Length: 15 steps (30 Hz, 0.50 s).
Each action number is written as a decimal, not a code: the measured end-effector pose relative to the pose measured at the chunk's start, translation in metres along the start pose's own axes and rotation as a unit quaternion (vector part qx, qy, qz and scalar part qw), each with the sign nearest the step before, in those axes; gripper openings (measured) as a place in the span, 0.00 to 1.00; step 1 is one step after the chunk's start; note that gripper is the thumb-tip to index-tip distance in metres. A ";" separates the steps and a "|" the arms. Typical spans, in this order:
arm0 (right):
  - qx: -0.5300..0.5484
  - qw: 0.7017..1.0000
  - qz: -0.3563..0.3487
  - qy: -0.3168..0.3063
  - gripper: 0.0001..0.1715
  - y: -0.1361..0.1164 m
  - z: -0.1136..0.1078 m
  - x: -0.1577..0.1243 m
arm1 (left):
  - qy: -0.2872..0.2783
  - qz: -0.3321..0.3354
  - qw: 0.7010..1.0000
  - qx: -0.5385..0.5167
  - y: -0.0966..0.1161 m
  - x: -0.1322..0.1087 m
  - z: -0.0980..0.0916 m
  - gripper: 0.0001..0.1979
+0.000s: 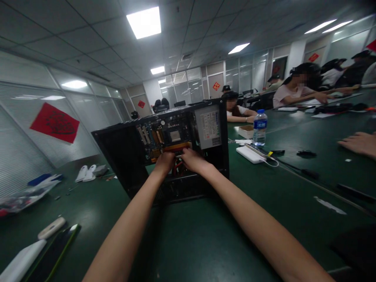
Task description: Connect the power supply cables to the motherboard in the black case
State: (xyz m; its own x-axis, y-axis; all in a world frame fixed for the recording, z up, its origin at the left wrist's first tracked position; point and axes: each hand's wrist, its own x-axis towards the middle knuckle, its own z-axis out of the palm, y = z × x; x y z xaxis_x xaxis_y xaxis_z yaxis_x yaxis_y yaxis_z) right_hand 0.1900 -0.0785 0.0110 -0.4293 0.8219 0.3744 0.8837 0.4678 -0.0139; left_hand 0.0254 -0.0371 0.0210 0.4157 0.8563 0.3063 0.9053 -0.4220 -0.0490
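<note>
Desktop computer case (224,137) stands on the green table (188,239) at twelve o'clock, its open side facing the wearer. Nearest, at ten o'clock, a green-edged flat object (55,250) lies beside a white slab (25,260) and a pale oval item (52,228), all too blurred to name more closely. Beyond them, also at ten o'clock, is a clear plastic bag (29,196) with mixed contents.

Both forearms run forward to the case. The left hand (164,161), fingers curled, is at the lower edge of the motherboard (170,124); the right hand (192,160), fingers bent inward, is near it, by the orange-and-red memory slots (173,149). Whether either hand pinches anything I cannot tell, as the fingertips are small and blurred. Red cables (178,169) show between and just below the hands. Above the slots sits a silvery processor (175,136), and at three o'clock from it a labelled power supply (209,127).

Past the case, at one o'clock, lie a white power bank (251,154) and, behind it, an upright water bottle (259,129) with a blue cap. At two o'clock a co-worker's hand (360,144) rests on the table. Farther off, a co-worker in a pale top (296,94) leans over the tabletop.
</note>
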 end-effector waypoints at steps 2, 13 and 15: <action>-0.005 1.000 -0.022 0.008 0.18 0.002 0.002 0.002 | 0.000 -0.005 1.000 -0.007 0.001 -0.002 -0.001 0.13; -0.042 0.994 -0.101 0.021 0.15 0.023 0.010 0.020 | 0.024 -0.025 0.996 -0.085 -0.015 -0.004 0.006 0.13; -0.054 0.993 -0.099 0.022 0.16 0.021 0.011 0.021 | 0.025 -0.033 0.995 -0.096 -0.016 -0.007 0.007 0.15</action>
State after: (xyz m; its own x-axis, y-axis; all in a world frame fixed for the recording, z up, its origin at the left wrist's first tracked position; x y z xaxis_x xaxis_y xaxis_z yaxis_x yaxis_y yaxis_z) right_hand 0.1979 -0.0479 0.0082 -0.5911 0.7009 0.3992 0.7981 0.5799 0.1637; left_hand 0.0089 -0.0348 0.0130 0.3473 0.8700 0.3501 0.8950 -0.4189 0.1533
